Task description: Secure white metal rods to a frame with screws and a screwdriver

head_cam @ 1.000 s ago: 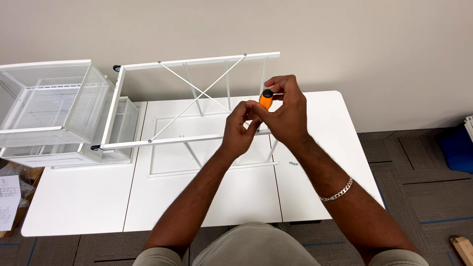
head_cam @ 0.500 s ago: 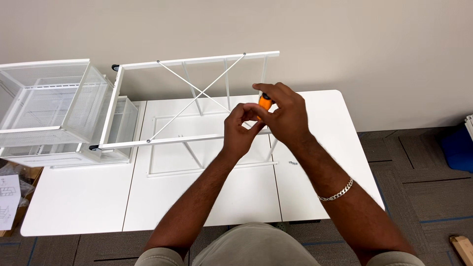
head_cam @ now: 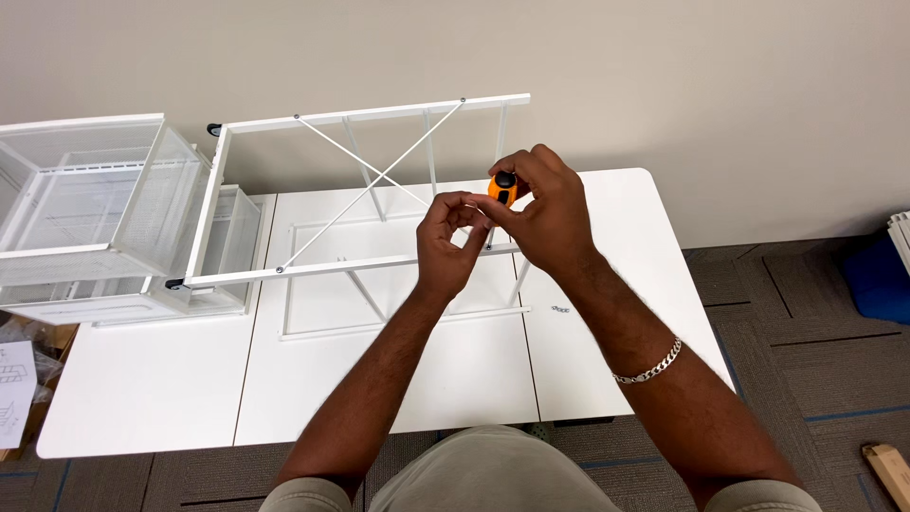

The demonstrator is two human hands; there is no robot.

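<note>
Two hands meet over the far half of the white table (head_cam: pixel 398 398), and between them sits a small screwdriver handle (head_cam: pixel 502 189), bright orange with a black cap on its end. Only the stubby upper part shows; whatever shaft it has is hidden behind the fingers. The right hand (head_cam: pixel 545 223) wraps it from the right, thumb and forefinger curled and pinched around the orange body, the rest of the fingers folded loosely behind. The left hand (head_cam: pixel 450 248) sits just left of and a little nearer than the handle, its fingers bent and drawn together with the tips touching the right hand's thumb just under the handle; whether they pinch something small there cannot be told. The handle stands at the very top of the right hand's grip, beyond both sets of knuckles, with the black cap facing up toward the camera and slightly away. Its long axis seems to run roughly up and down, toward the white metal frame (head_cam: pixel 360 171) that lies directly below the hands, though the lower end is out of sight. That frame, with crossed thin braces, stretches away to the left of the left hand, where white mesh drawers (head_cam: pixel 104 213) stand well apart. A silver chain bracelet (head_cam: pixel 649 365) circles the right wrist, nearer the body.
</note>
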